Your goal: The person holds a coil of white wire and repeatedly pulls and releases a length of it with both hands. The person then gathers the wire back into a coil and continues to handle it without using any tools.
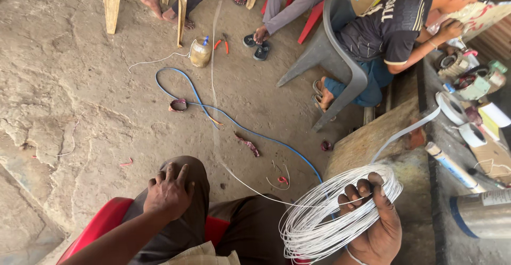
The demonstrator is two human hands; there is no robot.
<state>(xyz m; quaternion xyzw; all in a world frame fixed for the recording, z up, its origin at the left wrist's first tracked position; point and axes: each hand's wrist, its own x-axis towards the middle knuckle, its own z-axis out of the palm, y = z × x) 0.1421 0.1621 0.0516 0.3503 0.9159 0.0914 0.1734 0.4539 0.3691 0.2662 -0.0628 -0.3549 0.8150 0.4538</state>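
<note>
— What are the two hands doing?

— The right hand [375, 225], at the lower right of the frame, is clenched around a coil of white wire [332, 214]; the fingers pass through the loops and the thumb presses over the top. One strand of that wire runs off to the left and up across the floor [69, 84] toward the top of the frame.

— And the other hand?

— The left hand [169, 191], low and centre-left, lies flat and empty on the person's knee, fingers spread on the brown trousers [186, 228]. The person sits on a red chair [104, 220].

— What lies about them?

— A blue cable [239, 124] loops over the dirt floor in the middle of the frame, with a plastic jar [200, 52] and red-handled pliers [222, 42] near the top centre. On the right, a surface [444, 190] carries rolls of white tape [452, 108] and a white tube [452, 166]. Another person in a dark shirt [391, 23] sits on a grey chair [332, 57] at the upper right — hands raised to the things on that surface.
</note>
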